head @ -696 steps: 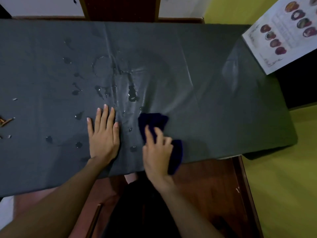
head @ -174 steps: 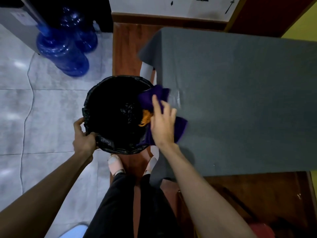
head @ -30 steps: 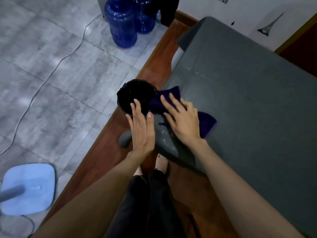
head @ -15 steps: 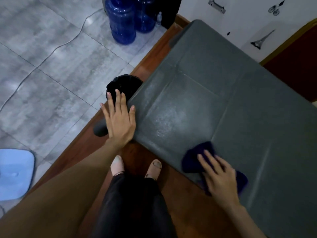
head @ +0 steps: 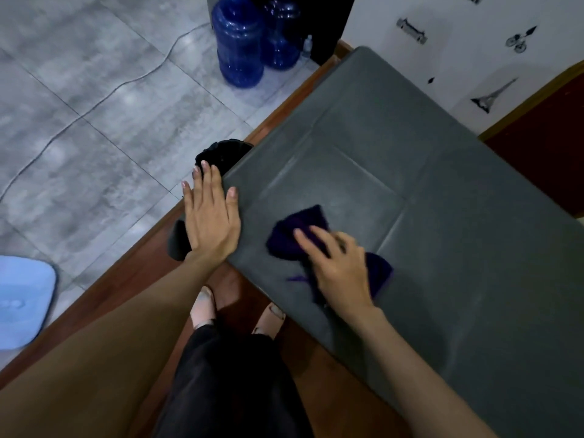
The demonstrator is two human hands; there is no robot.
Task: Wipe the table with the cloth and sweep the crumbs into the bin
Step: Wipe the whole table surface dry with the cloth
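Observation:
A dark purple cloth [head: 295,230] lies bunched on the grey-covered table [head: 442,191], near its left end. My right hand [head: 339,267] presses flat on the cloth, fingers spread and pointing up-left. My left hand [head: 210,219] rests flat with straight fingers on the table's left corner, where the grey cover hangs down. The black-lined bin [head: 221,154] stands on the floor just beyond my left fingertips, mostly hidden by the table edge. No crumbs show on the table surface.
Two blue water jugs [head: 241,42] stand on the grey tile floor at the top. A cable [head: 94,104] runs across the tiles. A light blue pad [head: 22,298] lies at the left edge. My feet [head: 203,306] stand on the wooden platform below the table.
My right hand has slid the cloth from the table's near edge up and left toward the corner. My left hand stays flat on the corner by the bin.

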